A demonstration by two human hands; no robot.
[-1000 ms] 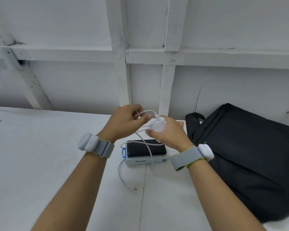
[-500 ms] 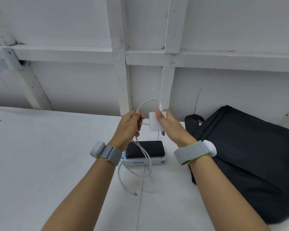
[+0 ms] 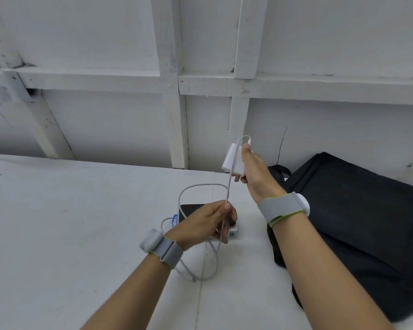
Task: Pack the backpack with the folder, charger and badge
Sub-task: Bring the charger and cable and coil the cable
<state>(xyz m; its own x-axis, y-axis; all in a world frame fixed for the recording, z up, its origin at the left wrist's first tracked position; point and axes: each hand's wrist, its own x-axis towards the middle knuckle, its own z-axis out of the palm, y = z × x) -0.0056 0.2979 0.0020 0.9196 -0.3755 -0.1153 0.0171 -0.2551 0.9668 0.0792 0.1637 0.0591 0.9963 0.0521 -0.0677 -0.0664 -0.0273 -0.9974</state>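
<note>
One charger point(image 3: 233, 160) gripped by right fingers point(image 3: 246, 154), its one cable point(image 3: 229, 186) pinched by left fingers point(image 3: 221, 210).

White table point(image 3: 57, 222) bears backpack point(image 3: 355, 210) (right) and box point(image 3: 233, 234).

White tabletop point(image 3: 69, 222), white-painted wall point(image 3: 105, 125) with timber framing point(image 3: 169, 79), flat even light

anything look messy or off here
The cable hangs uncoiled from the charger in the right hand, passes through the left hand and sprawls in loose loops on the table. A thin dark crack marks the wall.
</note>
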